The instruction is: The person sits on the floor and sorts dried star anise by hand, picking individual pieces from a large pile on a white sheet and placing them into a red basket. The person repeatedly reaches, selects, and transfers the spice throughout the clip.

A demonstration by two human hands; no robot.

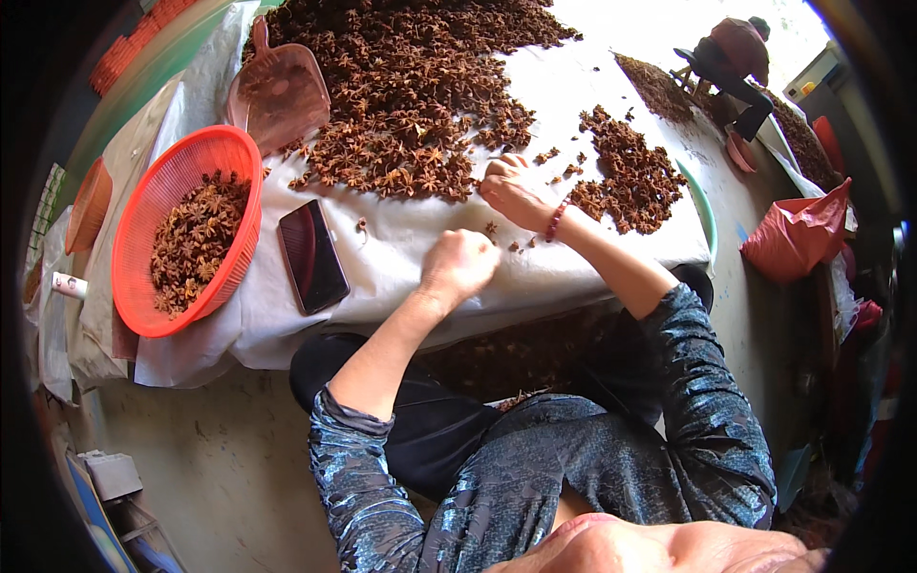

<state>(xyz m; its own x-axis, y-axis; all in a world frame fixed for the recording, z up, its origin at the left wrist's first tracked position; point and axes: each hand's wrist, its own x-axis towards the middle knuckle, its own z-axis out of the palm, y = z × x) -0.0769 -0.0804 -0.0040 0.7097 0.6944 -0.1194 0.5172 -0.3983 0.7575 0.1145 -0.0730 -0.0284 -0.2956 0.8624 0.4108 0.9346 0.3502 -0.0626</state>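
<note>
A large pile of dried star anise (pixel 401 107) lies on a white sheet (pixel 401 240) over the table. My right hand (pixel 517 192), with a red bead bracelet (pixel 557 220) on the wrist, reaches to the pile's near right edge. Its fingers curl down, and their tips are hidden, so any grip on a piece cannot be made out. Nearer to me, my left hand (pixel 460 263) is closed in a fist above the sheet; nothing shows in it. A few loose star anise pieces (pixel 491 228) lie between the hands. To the right is a smaller star anise heap (pixel 630 172).
On the left stands a red plastic basket (pixel 240 154) partly filled with star anise, beside a dark-screened phone (pixel 313 256). A translucent dustpan (pixel 281 93) rests against the pile. Far right, another person (pixel 731 64) bends over near a pink sack (pixel 799 233).
</note>
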